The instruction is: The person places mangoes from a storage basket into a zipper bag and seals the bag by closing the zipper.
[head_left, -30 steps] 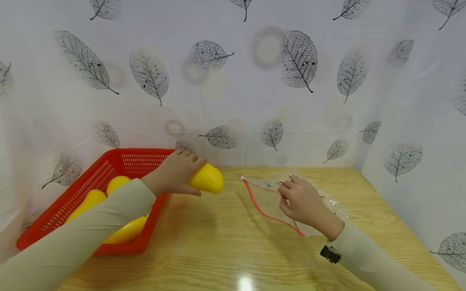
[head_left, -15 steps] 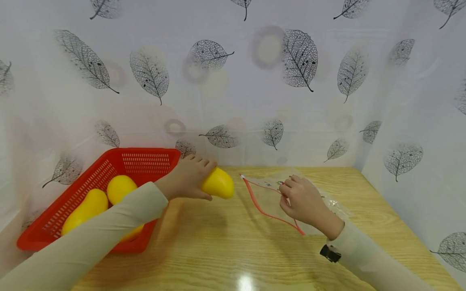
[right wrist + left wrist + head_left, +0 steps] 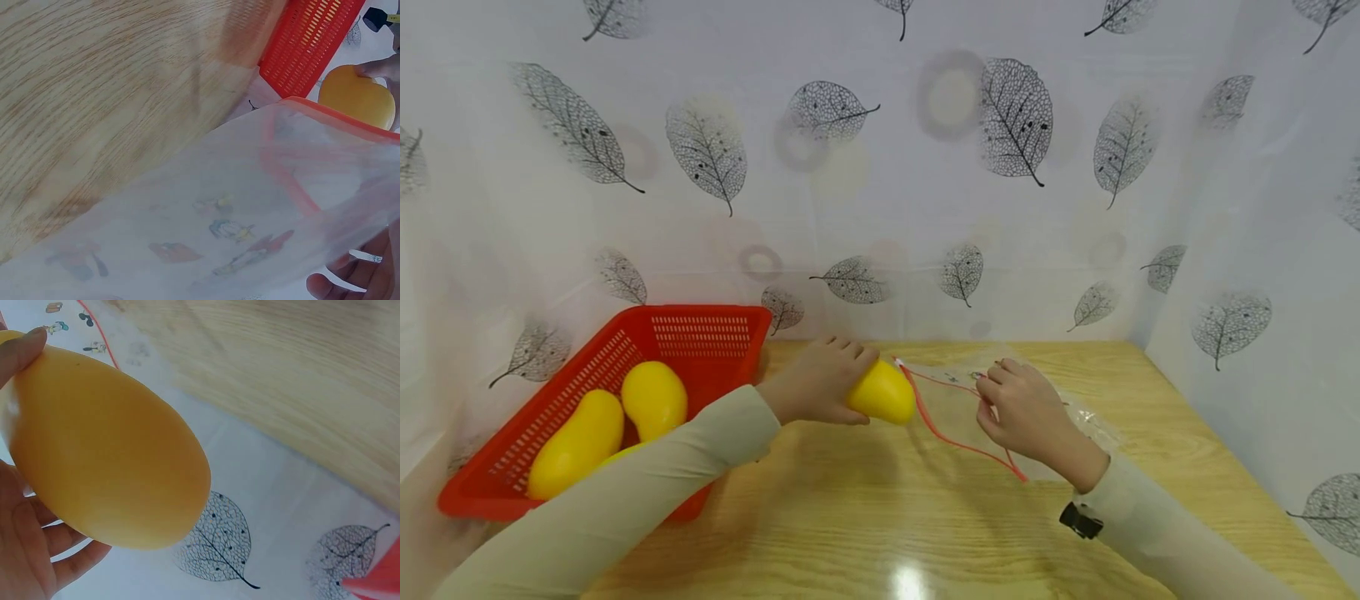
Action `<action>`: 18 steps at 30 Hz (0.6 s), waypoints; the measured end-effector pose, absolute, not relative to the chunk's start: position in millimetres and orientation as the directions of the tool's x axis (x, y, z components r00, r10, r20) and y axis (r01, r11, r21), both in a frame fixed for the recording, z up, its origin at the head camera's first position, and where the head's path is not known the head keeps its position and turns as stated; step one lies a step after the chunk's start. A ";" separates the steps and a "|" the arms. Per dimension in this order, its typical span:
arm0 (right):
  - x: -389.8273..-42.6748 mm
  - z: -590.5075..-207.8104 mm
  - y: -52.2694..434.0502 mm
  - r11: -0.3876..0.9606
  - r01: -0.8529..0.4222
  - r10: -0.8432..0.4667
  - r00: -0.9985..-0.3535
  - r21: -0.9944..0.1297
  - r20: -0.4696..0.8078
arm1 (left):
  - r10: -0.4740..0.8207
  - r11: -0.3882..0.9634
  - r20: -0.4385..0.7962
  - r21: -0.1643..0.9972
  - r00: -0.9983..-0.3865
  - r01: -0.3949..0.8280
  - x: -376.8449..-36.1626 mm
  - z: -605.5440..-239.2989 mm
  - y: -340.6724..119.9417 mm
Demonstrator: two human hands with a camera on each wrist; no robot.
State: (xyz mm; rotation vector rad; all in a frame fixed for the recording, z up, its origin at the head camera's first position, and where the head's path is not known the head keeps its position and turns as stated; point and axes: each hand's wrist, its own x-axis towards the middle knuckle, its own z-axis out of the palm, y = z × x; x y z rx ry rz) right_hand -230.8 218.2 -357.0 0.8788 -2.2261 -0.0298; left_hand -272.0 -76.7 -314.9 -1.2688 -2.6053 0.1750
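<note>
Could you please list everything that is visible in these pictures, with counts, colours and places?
Yellow mango-shaped fruit in hand: one, yellow, held over the table at the bag's mouth.
Yellow mango-shaped fruits in basket: at least two, yellow, lying inside the basket; a third is partly hidden by the sleeve.
Red perforated plastic basket: one, red, on the left of the table.
Clear zip bag with red seal strip: one, transparent with small cartoon prints, on the table at centre right, mouth held open.
Light wooden table: one, pale wood grain.
White leaf-print backdrop: one, white with grey leaves, behind and at both sides.
Left hand: one, grips the held fruit.
Right hand: one, pinches the bag's upper edge.
</note>
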 end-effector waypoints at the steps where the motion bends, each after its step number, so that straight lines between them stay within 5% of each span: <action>1: -230.8 -356.6 218.3 0.766 -0.583 -0.601 -0.498 0.272 0.625 | 0.790 0.613 0.158 -0.215 -0.592 0.760 -271.6 -315.6 -74.7; 18: -230.1 -354.8 218.3 0.765 -0.583 -0.599 -0.486 0.274 0.637 | 0.812 0.584 0.162 -0.232 -0.561 0.778 -271.2 -325.2 -59.8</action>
